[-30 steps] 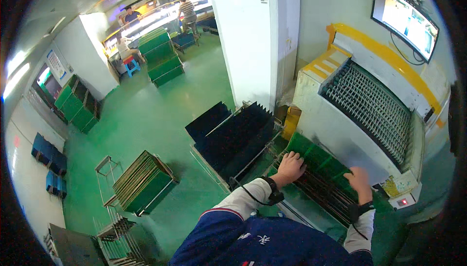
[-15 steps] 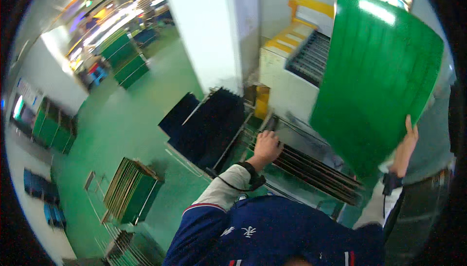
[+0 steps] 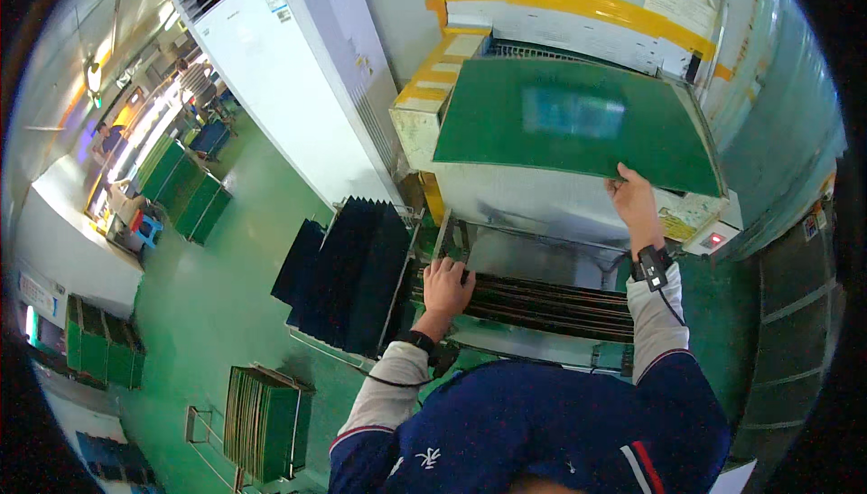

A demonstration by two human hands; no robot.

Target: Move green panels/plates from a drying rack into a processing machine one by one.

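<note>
A large glossy green panel (image 3: 542, 124) lies nearly level over the top of a cream machine (image 3: 417, 137). My right hand (image 3: 634, 209) grips its near edge, right of the middle, with the thumb on top. Lower down, my left hand (image 3: 447, 288) is closed, fingers curled, at the left end of a row of dark-edged panels (image 3: 551, 306). These panels stand on edge in a metal rack between my body and the machine. What lies under my left fingers is hidden.
Left of the rack, a cart holds black ridged sheets (image 3: 357, 268). Behind it stands a tall white air conditioner (image 3: 280, 69). A wire rack of upright green panels (image 3: 262, 422) is on the floor at lower left. Dark panels (image 3: 795, 313) stand at right.
The green panel has gone from raised upright at the right to nearly flat over the machine, with my right hand on its near edge. My left hand stays at the panel row; the view has turned.
</note>
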